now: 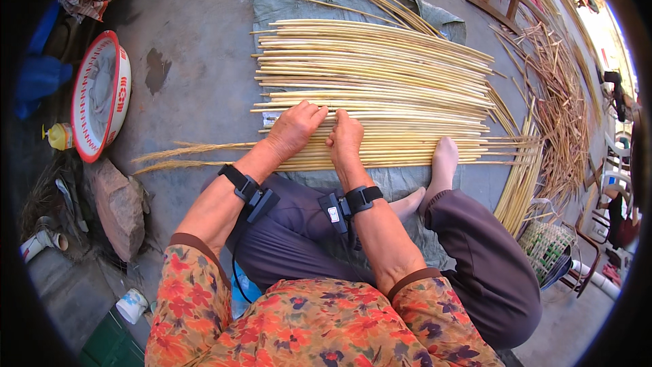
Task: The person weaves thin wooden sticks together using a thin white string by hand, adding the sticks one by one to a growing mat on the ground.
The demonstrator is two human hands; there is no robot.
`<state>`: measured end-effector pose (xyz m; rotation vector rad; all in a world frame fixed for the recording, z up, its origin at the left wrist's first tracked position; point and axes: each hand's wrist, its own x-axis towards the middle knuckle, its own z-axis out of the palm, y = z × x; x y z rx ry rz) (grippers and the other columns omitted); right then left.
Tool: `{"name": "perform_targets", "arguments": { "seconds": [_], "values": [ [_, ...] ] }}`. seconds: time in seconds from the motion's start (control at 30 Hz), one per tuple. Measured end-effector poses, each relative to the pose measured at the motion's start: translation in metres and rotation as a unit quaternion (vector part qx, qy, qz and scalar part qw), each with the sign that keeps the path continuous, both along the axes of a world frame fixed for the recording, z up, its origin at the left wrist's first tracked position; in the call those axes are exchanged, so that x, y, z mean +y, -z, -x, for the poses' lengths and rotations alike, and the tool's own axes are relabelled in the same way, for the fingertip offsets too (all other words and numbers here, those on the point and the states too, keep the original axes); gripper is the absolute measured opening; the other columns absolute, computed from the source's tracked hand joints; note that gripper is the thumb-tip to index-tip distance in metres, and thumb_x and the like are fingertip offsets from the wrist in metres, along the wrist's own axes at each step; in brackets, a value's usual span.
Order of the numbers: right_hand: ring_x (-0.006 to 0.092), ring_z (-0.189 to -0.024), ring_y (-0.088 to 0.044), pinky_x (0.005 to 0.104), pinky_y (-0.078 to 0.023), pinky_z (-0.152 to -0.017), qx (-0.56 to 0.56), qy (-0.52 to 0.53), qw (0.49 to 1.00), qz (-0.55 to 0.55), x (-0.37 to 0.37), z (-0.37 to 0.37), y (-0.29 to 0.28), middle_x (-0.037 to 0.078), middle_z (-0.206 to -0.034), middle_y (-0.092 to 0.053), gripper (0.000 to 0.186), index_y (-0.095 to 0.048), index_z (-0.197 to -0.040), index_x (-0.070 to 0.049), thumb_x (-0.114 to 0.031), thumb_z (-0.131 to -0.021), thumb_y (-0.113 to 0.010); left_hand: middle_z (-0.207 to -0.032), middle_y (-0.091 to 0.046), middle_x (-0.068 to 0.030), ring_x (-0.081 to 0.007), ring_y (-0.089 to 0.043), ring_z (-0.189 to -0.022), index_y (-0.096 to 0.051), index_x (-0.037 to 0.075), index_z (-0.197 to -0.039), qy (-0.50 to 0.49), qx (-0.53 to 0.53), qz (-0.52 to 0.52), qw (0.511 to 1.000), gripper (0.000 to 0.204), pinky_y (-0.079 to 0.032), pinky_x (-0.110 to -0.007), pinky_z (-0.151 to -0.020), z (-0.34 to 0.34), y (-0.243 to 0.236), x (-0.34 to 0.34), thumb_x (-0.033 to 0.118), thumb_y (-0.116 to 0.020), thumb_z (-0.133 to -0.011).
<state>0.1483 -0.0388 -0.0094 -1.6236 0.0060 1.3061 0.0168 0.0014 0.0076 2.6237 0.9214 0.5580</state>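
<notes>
Long pale-yellow stalks (370, 71) lie side by side in a mat-like row in front of me, running left to right. My left hand (297, 126) is over the middle of the row, its fingers closed in a pinch. Beside it, my right hand (346, 137) is closed too, thumb and fingertips pressed together. The fingertips of both hands nearly meet above the stalks; whatever they grip is too small or hidden to make out. Two stalks with feathery tassels (170, 154) stick out to the left on the near side. A grey-green sheet (288, 0) lies underneath.
My foot (445, 160) rests on the row's near right part. Loose stalks and brown husks (560, 109) are heaped at the right, near a wooden stool (492, 0) and a woven basket (543, 248). At the left are a red-rimmed basin (125, 88), yellow bottle (60, 136) and large stone (117, 207).
</notes>
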Motion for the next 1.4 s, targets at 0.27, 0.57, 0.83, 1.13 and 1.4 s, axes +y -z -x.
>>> {"name": "perform_targets", "arguments": {
  "seconds": [0.27, 0.57, 0.83, 1.13, 1.4],
  "values": [
    [0.0198, -0.054, -0.058, 0.0336, -0.049, -0.045, 0.158, 0.046, 0.986, -0.027, 0.006, -0.006, -0.022, 0.011, -0.067, -0.057, 0.029, -0.053, -0.098, 0.002, -0.026, -0.095, -0.053, -0.090, -0.062, -0.0100, -0.0263, -0.061, -0.084, -0.062, 0.001, -0.111, 0.008, -0.023, -0.011, 1.000, 0.035, -0.053, -0.035, -0.075, -0.001, 0.000, 0.004, 0.005, -0.060, -0.077],
    [0.0335, -0.077, -0.062, 0.0471, -0.046, -0.070, -0.692, -0.400, 0.575, -0.175, 0.005, -0.067, -0.064, 0.010, -0.082, -0.066, 0.021, -0.070, -0.082, -0.013, -0.033, -0.085, -0.065, -0.086, -0.060, -0.0091, -0.0254, -0.061, -0.085, -0.060, 0.003, -0.101, 0.002, -0.051, -0.031, 0.998, 0.025, -0.051, -0.036, -0.077, 0.001, 0.005, 0.009, 0.007, -0.058, -0.077],
    [0.0371, -0.082, -0.065, 0.0495, -0.049, -0.072, -0.520, -0.590, 0.614, -0.075, 0.060, -0.052, -0.035, 0.017, -0.083, -0.068, 0.020, -0.068, -0.081, -0.007, -0.025, -0.084, -0.061, -0.085, -0.059, -0.0089, -0.0256, -0.060, -0.083, -0.061, 0.003, -0.100, -0.011, -0.040, -0.025, 0.999, 0.024, -0.050, -0.036, -0.075, -0.001, 0.001, 0.005, 0.008, -0.059, -0.076],
    [0.0417, -0.074, -0.062, 0.0481, -0.050, -0.069, -0.457, -0.358, 0.806, -0.116, 0.090, -0.044, -0.026, 0.023, -0.075, -0.064, 0.023, -0.066, -0.077, -0.002, -0.021, -0.087, -0.058, -0.085, -0.059, -0.0087, -0.0253, -0.060, -0.081, -0.062, 0.003, -0.102, 0.010, -0.052, -0.001, 0.999, 0.028, -0.050, -0.036, -0.074, -0.003, 0.007, 0.006, 0.007, -0.061, -0.075],
    [0.0075, -0.054, -0.048, 0.0228, -0.038, -0.045, 0.064, -0.212, 0.960, -0.173, 0.114, -0.086, -0.043, -0.001, -0.069, -0.052, 0.019, -0.060, -0.088, -0.006, -0.023, -0.097, -0.057, -0.088, -0.061, -0.0090, -0.0264, -0.061, -0.084, -0.061, 0.004, -0.105, -0.006, -0.048, 0.000, 0.999, 0.028, -0.050, -0.037, -0.077, 0.000, 0.011, 0.011, 0.008, -0.059, -0.077]
  ]
}}
